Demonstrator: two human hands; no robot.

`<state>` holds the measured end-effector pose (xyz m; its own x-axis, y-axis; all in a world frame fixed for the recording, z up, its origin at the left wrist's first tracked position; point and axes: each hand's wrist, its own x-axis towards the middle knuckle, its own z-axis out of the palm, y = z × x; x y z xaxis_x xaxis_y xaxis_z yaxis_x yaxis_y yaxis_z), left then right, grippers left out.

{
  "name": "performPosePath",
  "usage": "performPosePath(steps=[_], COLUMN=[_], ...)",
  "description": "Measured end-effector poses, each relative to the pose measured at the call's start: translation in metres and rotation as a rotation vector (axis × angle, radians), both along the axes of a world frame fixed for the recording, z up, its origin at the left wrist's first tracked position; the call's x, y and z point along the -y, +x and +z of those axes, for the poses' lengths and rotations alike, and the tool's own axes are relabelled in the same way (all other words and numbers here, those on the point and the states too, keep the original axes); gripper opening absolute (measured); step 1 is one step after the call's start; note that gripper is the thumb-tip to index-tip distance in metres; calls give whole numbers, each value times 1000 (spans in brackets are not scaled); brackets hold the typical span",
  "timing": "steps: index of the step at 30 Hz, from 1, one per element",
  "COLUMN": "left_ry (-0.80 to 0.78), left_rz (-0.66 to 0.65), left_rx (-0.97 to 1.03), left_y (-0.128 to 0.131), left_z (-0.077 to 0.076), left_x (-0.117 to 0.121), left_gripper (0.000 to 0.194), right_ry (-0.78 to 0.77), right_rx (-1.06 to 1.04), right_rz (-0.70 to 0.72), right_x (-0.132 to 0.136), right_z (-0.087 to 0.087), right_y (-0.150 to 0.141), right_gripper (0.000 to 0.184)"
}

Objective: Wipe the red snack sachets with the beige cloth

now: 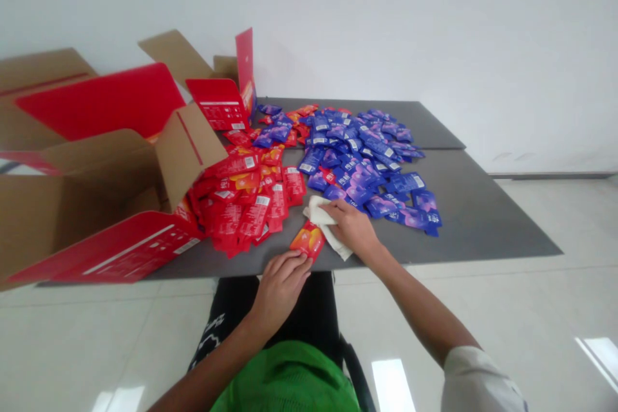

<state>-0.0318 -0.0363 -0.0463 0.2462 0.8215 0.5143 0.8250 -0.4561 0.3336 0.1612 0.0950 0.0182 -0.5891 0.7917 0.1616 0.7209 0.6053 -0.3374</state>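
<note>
Head view: red-orange packet [309,240] lies flat between your hands, left hand [279,288] on its near end.
On the grey table [487,206], the open carton [140,248] and red packet pile [241,203] stand to your left, the blue packet pile [364,164] beyond and right. Your left fingers lie close together on the packet's near edge — whether the thumb pinches it, you cannot tell here. Your right hand [355,228] pinches a folded white cloth [319,211] at its far right side. The packet's long axis appears to slant away and rightward — left hand nearer, in direct contact.
</note>
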Motion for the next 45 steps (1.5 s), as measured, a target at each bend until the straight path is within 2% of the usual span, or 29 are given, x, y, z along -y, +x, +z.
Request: performPosePath(steps=[4, 6, 12, 15, 18, 24, 27, 30, 36, 37, 41, 43, 45], left_ry=[-18, -31, -49, -56, -67, -68, -70, -75, -62, -58, -46, -50, -56], left_rz=[34, 42, 12, 26, 47, 20, 41, 57, 26, 28, 55, 51, 29], left_rx=[-22, -28, 40, 28, 14, 57, 38, 27, 83, 86, 60, 64, 92], left_y=[0, 0, 0, 0, 0, 1, 1, 2, 2, 2, 2, 2, 2], left_z=[-2, -2, 0, -1, -2, -1, 0, 1, 1, 0, -2, -2, -1], left_x=[1, 1, 0, 1, 2, 1, 1, 2, 1, 1, 1, 1, 1], left_gripper=[19, 18, 29, 25, 20, 27, 23, 18, 26, 26, 16, 16, 22], right_ry=[2, -28, 20, 27, -23, 25, 21, -43, 30, 43, -3, -29, -17], right_rx=[-64, -52, -8, -38, -28, -4, -51, -33, 19, 6, -35, -23, -11], right_rz=[184, 224, 6, 115, 213, 0, 113, 219, -21, -7, 205, 211, 125], right_x=[21, 26, -6, 10, 24, -5, 11, 26, -7, -5, 26, 28, 15], right_z=[-4, -9, -3, -3, -9, -3, -3, -8, -1, 0, -6, -10, -10], right_y=[-4, -7, 0, -1, -4, 2, -2, -8, 1, 2, -6, -9, -8], right_gripper=[48, 44, 48, 51, 46, 50, 54, 49, 49, 50, 50, 47, 46])
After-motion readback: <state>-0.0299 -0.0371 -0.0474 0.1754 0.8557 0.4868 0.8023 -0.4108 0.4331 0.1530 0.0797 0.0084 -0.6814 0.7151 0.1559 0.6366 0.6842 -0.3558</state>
